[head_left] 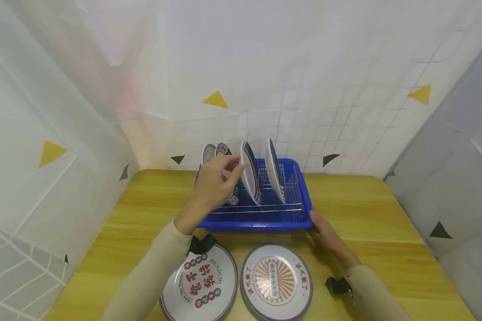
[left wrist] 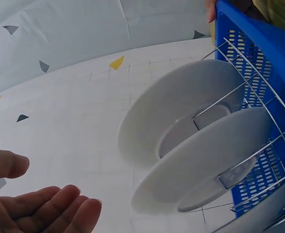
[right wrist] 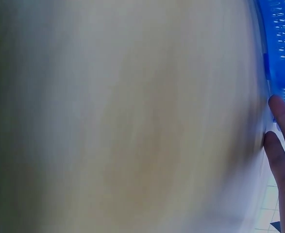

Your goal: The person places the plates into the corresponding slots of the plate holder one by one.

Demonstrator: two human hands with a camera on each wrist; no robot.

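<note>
A blue basket (head_left: 261,224) with a wire rack (head_left: 261,207) stands at the back of the table, and several plates lean upright in it. My left hand (head_left: 213,180) is above the basket's left half, beside a plate (head_left: 250,174) with a dark rim. In the left wrist view this hand (left wrist: 50,204) has its thumb and fingers apart, nothing between them, and a gap separates it from the two nearest whitish plates (left wrist: 181,111). At the basket's front right corner is my right hand (head_left: 325,229); in the right wrist view its extended fingers (right wrist: 280,155) touch the basket's side.
Near the table's front lie two stacks of printed plates, the left stack (head_left: 201,285) with red lettering and the right stack (head_left: 277,281) with a sunburst. Pale sheeting (head_left: 305,67) with triangle shapes rises behind the wooden table (head_left: 365,214).
</note>
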